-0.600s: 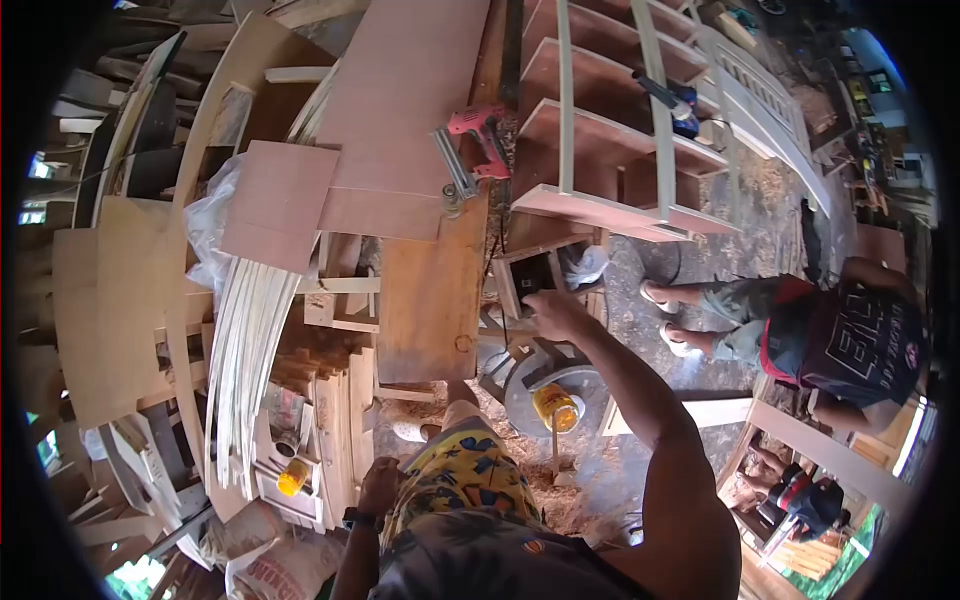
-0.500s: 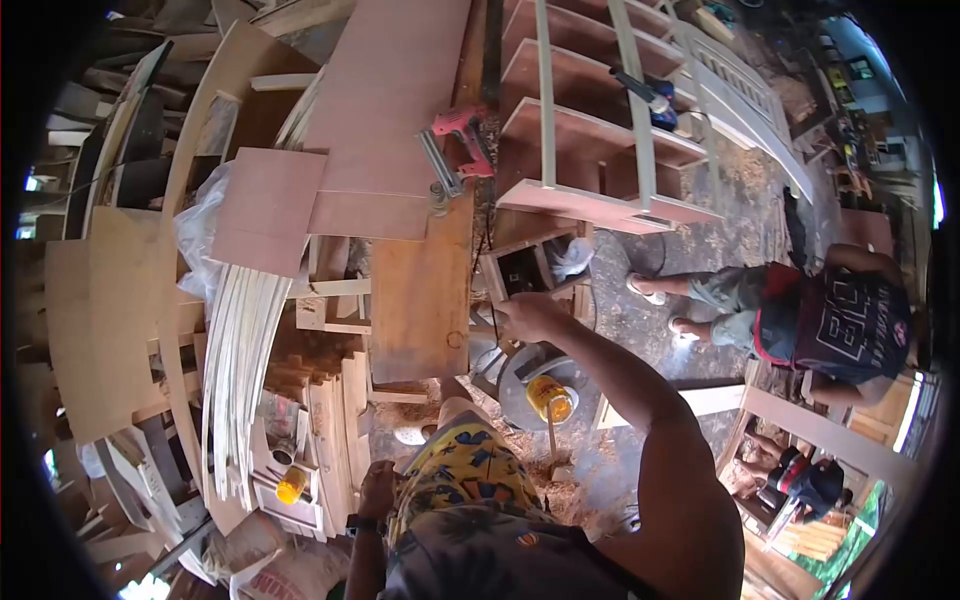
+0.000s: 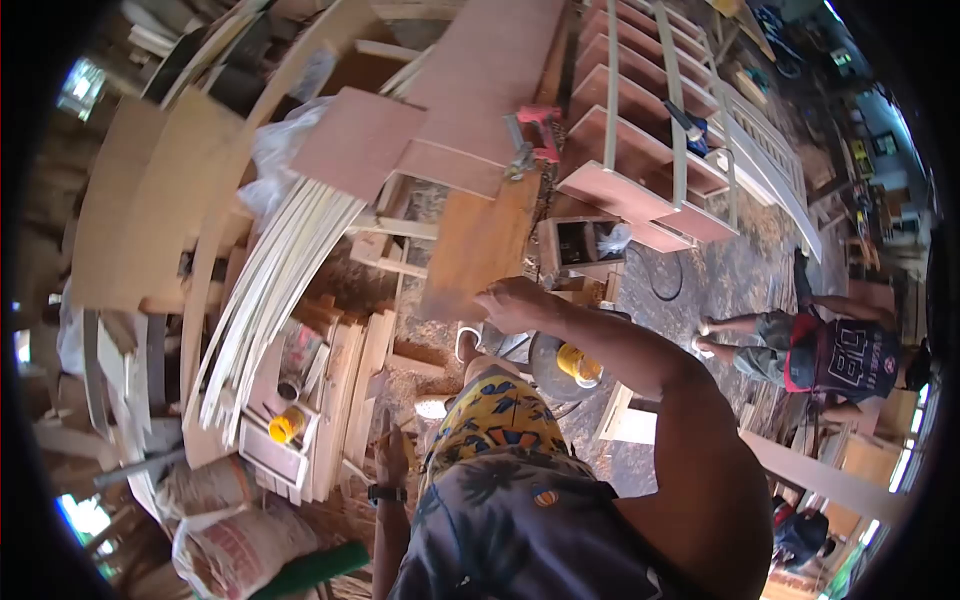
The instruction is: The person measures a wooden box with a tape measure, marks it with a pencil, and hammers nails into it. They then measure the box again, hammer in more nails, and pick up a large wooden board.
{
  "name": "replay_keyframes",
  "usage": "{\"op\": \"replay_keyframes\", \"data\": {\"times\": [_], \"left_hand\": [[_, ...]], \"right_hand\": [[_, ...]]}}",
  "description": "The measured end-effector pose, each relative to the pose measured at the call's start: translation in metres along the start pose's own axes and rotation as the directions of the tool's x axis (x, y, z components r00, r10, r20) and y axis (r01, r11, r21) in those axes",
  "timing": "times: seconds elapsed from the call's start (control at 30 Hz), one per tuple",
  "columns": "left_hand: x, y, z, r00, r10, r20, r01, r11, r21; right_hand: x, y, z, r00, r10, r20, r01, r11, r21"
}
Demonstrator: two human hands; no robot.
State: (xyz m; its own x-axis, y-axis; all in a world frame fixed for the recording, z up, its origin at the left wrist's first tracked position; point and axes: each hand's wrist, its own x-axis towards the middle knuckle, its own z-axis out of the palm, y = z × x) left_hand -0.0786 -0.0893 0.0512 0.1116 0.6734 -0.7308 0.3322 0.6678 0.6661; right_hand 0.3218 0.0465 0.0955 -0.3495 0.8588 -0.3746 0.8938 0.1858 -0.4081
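Note:
My right hand [image 3: 512,305] is at the near right corner of an orange-brown board [image 3: 478,245], its fingers bent; whether they hold anything is too small to tell. Low beside my left leg hangs my left hand [image 3: 391,455], near stacked wood strips [image 3: 350,400], its fingers pointing up the view and hard to make out. A red nail gun [image 3: 540,132] lies at the far end of the board, beside pinkish plywood [image 3: 480,95]. Right of the board is a small wooden box [image 3: 577,245] with a plastic bag in it.
A shelf frame [image 3: 640,130] lies at the upper right with a blue tool on it. Yellow containers [image 3: 577,364] [image 3: 287,425] stand right and left of my legs. A co-worker [image 3: 830,355] is at the right, another person [image 3: 800,535] lower right. Sacks [image 3: 240,550] lie lower left.
My right hand has moved from beside the wooden box to the board's near corner. My left hand is a little lower beside my leg. The view has turned, shifting the surroundings.

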Motion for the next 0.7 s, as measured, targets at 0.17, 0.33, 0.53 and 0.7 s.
{"op": "replay_keyframes", "data": {"times": [0.17,0.33,0.53,0.7], "left_hand": [[-0.05,-0.022,-0.019,0.984,0.17,-0.05,-0.174,0.982,-0.076],[-0.095,-0.048,-0.036,0.972,0.231,-0.039,-0.232,0.972,-0.025],[-0.137,-0.059,-0.046,0.957,0.276,-0.086,-0.285,0.95,-0.125],[-0.15,-0.072,-0.038,0.935,0.32,-0.155,-0.351,0.902,-0.252]], "right_hand": [[-0.021,-0.117,-0.007,0.939,-0.067,0.336,0.124,0.98,-0.153],[-0.034,-0.227,0.071,0.868,-0.386,0.314,0.178,0.83,0.529],[-0.034,-0.303,0.121,0.851,-0.425,0.308,0.251,0.845,0.473],[-0.016,-0.324,0.128,0.79,-0.432,0.434,0.374,0.902,0.216]]}}
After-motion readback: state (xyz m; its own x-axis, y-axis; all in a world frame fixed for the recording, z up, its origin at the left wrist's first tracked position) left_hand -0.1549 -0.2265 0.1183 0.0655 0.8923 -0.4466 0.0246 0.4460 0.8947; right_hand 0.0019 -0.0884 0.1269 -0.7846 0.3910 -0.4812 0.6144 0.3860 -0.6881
